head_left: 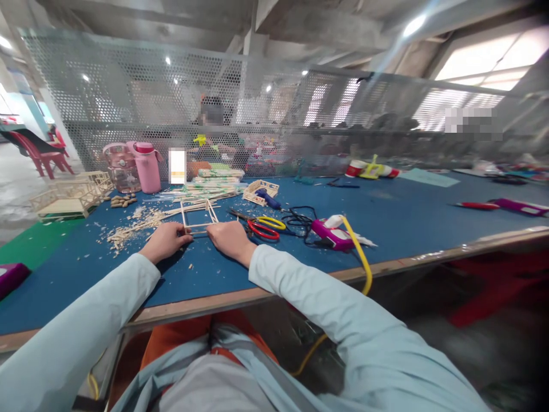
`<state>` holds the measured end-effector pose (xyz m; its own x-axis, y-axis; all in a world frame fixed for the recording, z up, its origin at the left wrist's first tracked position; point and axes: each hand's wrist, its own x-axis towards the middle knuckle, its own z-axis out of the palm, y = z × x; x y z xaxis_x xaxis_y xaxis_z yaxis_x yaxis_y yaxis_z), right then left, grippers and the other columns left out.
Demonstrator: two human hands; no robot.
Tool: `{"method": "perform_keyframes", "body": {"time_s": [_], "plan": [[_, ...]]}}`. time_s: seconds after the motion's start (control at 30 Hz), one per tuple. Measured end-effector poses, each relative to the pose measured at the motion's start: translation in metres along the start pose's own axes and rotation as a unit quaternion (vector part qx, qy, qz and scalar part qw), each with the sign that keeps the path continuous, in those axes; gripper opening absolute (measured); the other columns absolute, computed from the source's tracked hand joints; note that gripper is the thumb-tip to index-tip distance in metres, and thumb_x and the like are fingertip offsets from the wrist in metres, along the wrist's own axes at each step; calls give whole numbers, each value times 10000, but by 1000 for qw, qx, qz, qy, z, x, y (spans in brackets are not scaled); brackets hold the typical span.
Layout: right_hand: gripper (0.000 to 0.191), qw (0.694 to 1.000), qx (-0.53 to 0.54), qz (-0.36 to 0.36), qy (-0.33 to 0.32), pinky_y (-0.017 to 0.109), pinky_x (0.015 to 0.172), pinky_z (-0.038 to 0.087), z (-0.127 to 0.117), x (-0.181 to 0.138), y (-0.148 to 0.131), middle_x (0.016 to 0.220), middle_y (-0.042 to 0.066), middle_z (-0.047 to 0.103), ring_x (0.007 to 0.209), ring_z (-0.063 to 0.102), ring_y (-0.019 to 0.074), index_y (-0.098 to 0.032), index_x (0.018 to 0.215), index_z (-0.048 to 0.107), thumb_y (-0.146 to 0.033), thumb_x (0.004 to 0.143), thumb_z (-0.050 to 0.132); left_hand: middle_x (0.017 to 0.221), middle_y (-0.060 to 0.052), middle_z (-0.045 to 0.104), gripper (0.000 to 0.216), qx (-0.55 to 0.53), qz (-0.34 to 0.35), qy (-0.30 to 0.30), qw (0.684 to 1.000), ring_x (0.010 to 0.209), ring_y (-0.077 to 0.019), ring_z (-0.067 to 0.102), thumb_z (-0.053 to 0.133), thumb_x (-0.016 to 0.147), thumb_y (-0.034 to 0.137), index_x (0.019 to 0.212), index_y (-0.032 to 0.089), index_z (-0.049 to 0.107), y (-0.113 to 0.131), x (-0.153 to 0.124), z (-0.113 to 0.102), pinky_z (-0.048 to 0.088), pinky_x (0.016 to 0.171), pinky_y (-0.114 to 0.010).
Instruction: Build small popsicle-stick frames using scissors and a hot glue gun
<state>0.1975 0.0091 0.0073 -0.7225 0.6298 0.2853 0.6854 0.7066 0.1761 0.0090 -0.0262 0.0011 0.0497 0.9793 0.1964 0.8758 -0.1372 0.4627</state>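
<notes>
A small frame of thin wooden sticks (198, 216) stands on the blue table (407, 223) in front of me. My left hand (165, 240) pinches its near bottom bar from the left. My right hand (229, 236) grips the same bar from the right. Both hands rest on the table. Light blue sleeves cover both arms.
Wood scraps (132, 227) lie left of the frame. Scissors with red and yellow handles (261, 226) and a purple glue gun (337, 233) with a yellow cord lie to the right. A pink bottle (147, 166), stick bundles (212, 186) and finished stick models (68, 197) stand behind. A person sits beyond the mesh.
</notes>
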Motion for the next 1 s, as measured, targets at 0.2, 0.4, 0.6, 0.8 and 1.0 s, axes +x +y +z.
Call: {"method": "perform_keyframes", "body": {"time_s": [0.2,0.4,0.6,0.8,1.0], "plan": [[302,1000,13,-1,3,229,606,364,4,2,2,926,82,685,837,624,164,-174,906,633,-215,896,334,843,-62,712,269,23,3,-5,1000,752,-204,618,513,742,384,782,198,702,1,0,-2,411,660,-264],[220,986,116,43,112,219,642,369,-3,-5,10,862,45,697,769,615,145,-189,904,647,-247,803,461,711,-55,687,362,21,-16,5,1000,656,-187,584,451,767,427,826,171,700,-1,-2,-2,380,604,-259],[184,945,220,173,169,206,617,375,-4,-9,39,703,14,687,629,585,121,-183,807,693,-202,745,521,715,-53,688,344,24,-41,9,999,651,-186,584,466,751,420,804,175,702,-4,0,1,373,597,-254],[128,967,215,121,67,206,599,368,7,-4,35,723,7,690,648,585,125,-217,761,707,-229,710,591,741,-62,696,348,32,-54,37,997,709,-206,602,464,750,427,813,188,707,-3,-1,0,379,614,-260],[158,972,188,135,43,222,629,366,7,-4,36,734,13,679,690,585,142,-224,785,696,-181,714,562,723,-54,689,362,6,-42,58,997,691,-198,591,457,743,437,777,174,704,1,-4,-1,378,618,-262]]}}
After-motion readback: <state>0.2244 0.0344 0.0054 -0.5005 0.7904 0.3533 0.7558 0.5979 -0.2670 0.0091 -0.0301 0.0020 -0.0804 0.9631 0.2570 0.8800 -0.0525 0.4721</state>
